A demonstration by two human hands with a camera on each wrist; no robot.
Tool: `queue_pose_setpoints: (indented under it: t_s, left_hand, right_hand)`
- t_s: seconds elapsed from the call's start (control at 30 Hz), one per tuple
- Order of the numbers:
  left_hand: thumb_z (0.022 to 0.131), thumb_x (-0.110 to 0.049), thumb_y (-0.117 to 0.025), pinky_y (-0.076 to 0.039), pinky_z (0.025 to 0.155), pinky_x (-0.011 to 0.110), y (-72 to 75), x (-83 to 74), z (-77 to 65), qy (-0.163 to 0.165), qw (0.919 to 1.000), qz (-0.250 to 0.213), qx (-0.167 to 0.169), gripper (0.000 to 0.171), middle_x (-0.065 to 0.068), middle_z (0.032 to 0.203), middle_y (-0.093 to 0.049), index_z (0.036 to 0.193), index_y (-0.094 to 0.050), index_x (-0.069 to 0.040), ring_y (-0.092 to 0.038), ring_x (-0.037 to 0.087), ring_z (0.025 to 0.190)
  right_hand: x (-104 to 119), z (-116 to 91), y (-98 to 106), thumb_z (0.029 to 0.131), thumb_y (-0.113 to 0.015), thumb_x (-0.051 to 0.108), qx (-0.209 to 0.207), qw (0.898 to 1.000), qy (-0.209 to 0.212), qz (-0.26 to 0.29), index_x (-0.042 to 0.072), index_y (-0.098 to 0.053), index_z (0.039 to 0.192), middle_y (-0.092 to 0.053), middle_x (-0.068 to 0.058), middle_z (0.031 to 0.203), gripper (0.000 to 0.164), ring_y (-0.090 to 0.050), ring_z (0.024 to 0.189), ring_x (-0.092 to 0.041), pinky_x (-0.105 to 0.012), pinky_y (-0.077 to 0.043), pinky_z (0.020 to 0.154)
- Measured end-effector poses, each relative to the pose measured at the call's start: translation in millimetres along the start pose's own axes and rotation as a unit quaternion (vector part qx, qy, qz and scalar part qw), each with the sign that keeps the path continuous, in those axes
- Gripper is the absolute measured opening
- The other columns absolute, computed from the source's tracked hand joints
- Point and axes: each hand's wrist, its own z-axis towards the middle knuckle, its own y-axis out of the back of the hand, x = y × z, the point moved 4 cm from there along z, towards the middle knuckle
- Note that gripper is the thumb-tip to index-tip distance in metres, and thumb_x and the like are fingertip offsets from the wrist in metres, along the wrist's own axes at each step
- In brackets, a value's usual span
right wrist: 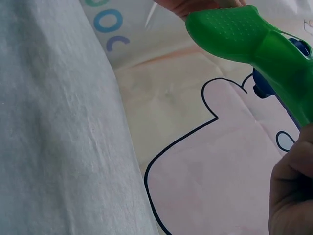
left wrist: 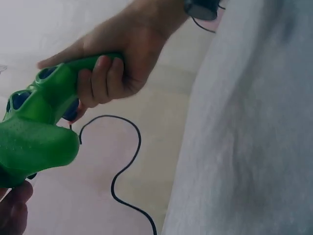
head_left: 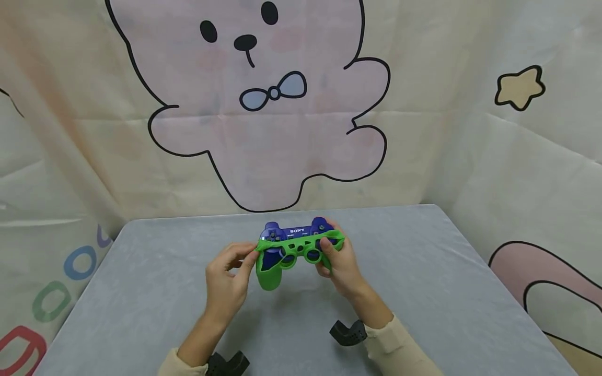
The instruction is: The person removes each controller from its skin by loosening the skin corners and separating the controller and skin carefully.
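Note:
A blue Sony game controller (head_left: 295, 232) is held up over the table, partly covered by a green silicone sleeve (head_left: 270, 279). The sleeve wraps its grips and lower front, while the top edge with the logo shows bare blue. My right hand (head_left: 345, 266) grips the right handle, thumb on the front and fingers curled underneath, as the left wrist view also shows. At the left side, my left hand (head_left: 228, 282) pinches the sleeve's edge between thumb and fingertips. In the right wrist view the sleeve's dotted grip (right wrist: 230, 34) is seen from below.
A table (head_left: 164, 292) under a grey-blue cloth lies beneath both hands. Behind it hangs a curtain (head_left: 409, 156) printed with a pink bear. Black camera mounts (head_left: 349, 333) sit on both wrists.

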Motion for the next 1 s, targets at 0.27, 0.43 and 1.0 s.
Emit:
queue_pose_setpoints:
  t_s: [0.27,0.43,1.0]
  left_hand:
    - [0.098,0.005,-0.059,-0.055,0.072,0.020,-3.3,0.2,2.4,-0.013,0.9974,-0.032,0.064,0.012,0.008,0.098,-0.064,0.094,-0.067,-0.003,-0.058,0.005,0.088]
    - [0.102,0.004,-0.051,-0.055,0.075,0.025,-7.7,-0.6,0.5,0.017,0.9883,-0.095,0.118,0.018,0.007,0.108,-0.059,0.093,-0.063,-0.004,-0.057,0.010,0.094]
    - [0.108,-0.022,-0.049,-0.061,0.071,0.030,-33.2,24.0,-10.1,0.254,0.9293,-0.168,0.209,0.032,0.022,0.113,-0.069,0.132,-0.058,-0.002,-0.072,0.013,0.085]
  right_hand:
    - [-0.6,2.9,7.2,0.102,-0.057,0.042,-0.061,0.997,0.034,0.021,0.017,-0.045,0.138,-0.065,0.008,0.093,0.046,-0.050,0.054,0.000,-0.012,-0.035,0.041]
    - [1.3,6.7,15.6,0.104,-0.053,0.038,-0.085,0.993,0.043,0.063,0.016,-0.044,0.138,-0.066,0.009,0.089,0.040,-0.047,0.048,0.003,-0.011,-0.033,0.038]
    - [-1.5,7.3,14.7,0.105,-0.045,0.046,-0.109,0.991,-0.018,0.078,0.020,-0.048,0.096,-0.057,0.007,0.060,0.027,-0.038,0.040,-0.001,-0.015,-0.031,0.040]
